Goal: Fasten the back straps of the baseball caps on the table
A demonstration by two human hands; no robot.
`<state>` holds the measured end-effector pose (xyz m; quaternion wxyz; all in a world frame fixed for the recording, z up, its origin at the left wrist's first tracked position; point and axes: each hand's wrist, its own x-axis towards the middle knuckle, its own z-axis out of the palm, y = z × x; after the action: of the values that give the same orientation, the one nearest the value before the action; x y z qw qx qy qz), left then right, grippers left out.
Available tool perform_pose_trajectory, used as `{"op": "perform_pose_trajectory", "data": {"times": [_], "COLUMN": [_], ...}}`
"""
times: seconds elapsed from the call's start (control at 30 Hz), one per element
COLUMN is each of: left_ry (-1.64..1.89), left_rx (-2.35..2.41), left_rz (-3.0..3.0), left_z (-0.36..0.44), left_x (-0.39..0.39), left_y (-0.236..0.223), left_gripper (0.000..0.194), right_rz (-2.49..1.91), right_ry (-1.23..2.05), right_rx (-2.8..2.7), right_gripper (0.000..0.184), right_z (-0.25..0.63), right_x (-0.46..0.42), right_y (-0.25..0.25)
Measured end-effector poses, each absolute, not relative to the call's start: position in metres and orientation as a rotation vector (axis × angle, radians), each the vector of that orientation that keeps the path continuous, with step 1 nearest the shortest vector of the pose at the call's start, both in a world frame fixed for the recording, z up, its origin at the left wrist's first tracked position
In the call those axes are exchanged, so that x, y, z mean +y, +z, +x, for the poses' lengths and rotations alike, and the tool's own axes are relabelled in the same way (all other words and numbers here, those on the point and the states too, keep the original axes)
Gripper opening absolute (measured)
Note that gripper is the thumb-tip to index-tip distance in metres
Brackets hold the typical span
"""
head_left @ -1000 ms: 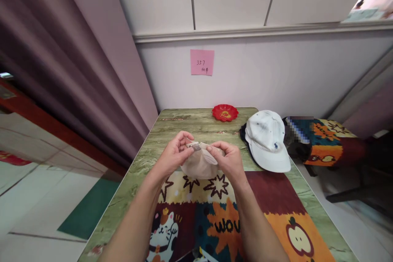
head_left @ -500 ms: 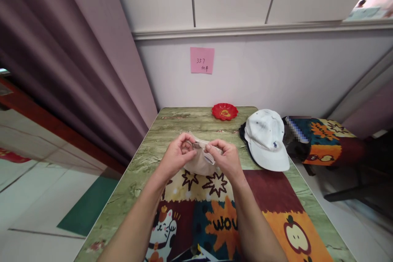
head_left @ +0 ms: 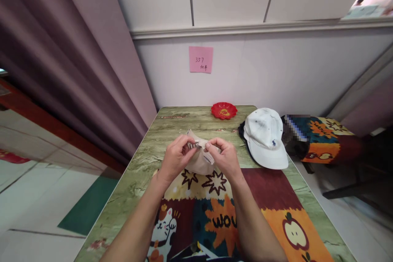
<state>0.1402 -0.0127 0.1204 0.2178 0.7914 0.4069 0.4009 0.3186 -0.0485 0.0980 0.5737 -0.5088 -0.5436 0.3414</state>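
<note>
Basically, a beige cap [head_left: 201, 166] is held between both hands, over the far edge of the patterned mat [head_left: 273, 188], around mid-width of the worktop [head_left: 138, 176]. Strap area at the cap's opening is gripped: one side is pinched by thumb and fingers of the left hand [head_left: 179, 155], the other by the right hand [head_left: 225, 157]. Striped lining is seen by the left fingertips. Exact finger contact is partly hidden.

A white cap [head_left: 265, 137] is stacked on a dark item [head_left: 241, 131], right of the hands; its brim is turned toward the worktop's right edge and nearly reaches it. A red dish [head_left: 224, 111] is placed near the far edge, just short of the wall [head_left: 260, 69]. Wood-print surface is left exposed between the hands and the dish, also from the left forearm out to the left edge. Right side is tighter: only a narrow gap is left between the right hand and the white cap.
</note>
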Motion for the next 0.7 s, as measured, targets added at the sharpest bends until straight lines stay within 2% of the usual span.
{"op": "perform_pose_trajectory", "data": {"times": [0.17, 0.43, 0.7], "left_ry": [1.075, 1.149, 1.37], "left_rx": [1.099, 1.037, 1.241], "left_rz": [2.254, 2.144, 1.86], "left_z": [0.141, 0.15, 0.169], "left_x": [-0.014, -0.021, -0.032], "left_y": [0.115, 0.12, 0.107], "left_gripper": [0.019, 0.021, 0.023], "right_rz": [-1.155, -1.115, -1.176], "right_ry": [0.847, 0.951, 0.825], "right_rx": [-1.238, -1.083, -1.1], "right_gripper": [0.019, 0.025, 0.025], "right_z": [0.316, 0.31, 0.294], "right_x": [-0.047, -0.046, -0.046], "right_y": [0.094, 0.093, 0.086]}}
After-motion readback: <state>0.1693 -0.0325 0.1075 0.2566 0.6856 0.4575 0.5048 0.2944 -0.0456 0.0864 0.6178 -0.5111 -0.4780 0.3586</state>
